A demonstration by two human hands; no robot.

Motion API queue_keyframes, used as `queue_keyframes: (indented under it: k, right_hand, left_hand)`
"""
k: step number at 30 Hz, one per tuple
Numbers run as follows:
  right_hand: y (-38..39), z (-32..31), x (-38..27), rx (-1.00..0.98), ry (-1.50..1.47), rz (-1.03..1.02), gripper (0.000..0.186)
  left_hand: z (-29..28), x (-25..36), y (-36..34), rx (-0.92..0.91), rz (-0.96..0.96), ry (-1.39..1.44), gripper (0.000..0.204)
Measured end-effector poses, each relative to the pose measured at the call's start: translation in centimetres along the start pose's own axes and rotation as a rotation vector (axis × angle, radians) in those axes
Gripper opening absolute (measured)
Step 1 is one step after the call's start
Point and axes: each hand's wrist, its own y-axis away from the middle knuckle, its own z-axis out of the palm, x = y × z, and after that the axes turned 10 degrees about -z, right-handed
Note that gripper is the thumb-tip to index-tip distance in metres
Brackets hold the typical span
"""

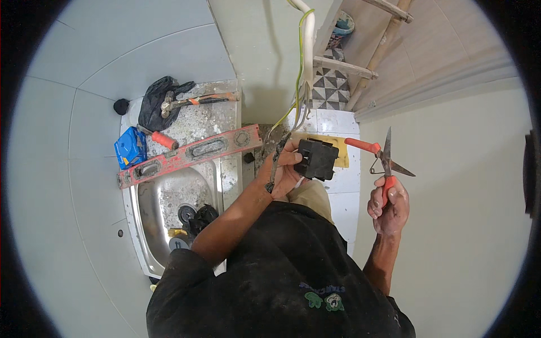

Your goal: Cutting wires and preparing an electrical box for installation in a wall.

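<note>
My left hand (284,183) grips a square black plastic box (319,160), which looks like an electrical back box, by its left side. Dark, dirty wires (277,158) hang down across that hand and wrist. They come from a white cable (308,45) with a green-yellow wire (300,62) beside it. To the right of the box, my right hand (392,205) is wrapped round one red handle of a pair of garden-type shears (387,156). The blades are spread, and the other red handle swings out toward the box.
At left is a dirty steel sink (147,200) with black objects in the basin. A red spirit level (194,152) lies across it. A hammer (197,101), black plastic bag (155,107), red-handled tool (164,139) and blue box (131,147) lie around. A wooden ladder (344,66) stands beyond.
</note>
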Motion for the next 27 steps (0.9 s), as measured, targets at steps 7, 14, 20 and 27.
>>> queue_keyframes:
  k: [7,14,20,27]
  right_hand:
    - [1.1,-1.0,0.7,-0.189,-0.183,0.169,0.042]
    - [1.8,-0.2,1.1,-0.243,0.526,0.092,0.029]
    - [1.8,1.5,-0.3,-0.338,0.982,-0.182,0.02]
    - [1.9,2.4,-0.9,-0.407,1.092,-0.128,0.02]
  left_hand:
    - [0.2,0.1,-0.2,0.078,0.094,-0.191,0.028]
    - [0.8,0.7,-0.2,0.094,0.158,-0.33,0.023]
    - [1.6,0.9,-0.2,0.148,0.232,-0.405,0.024]
    - [1.7,0.9,-0.1,0.162,0.231,-0.494,0.024]
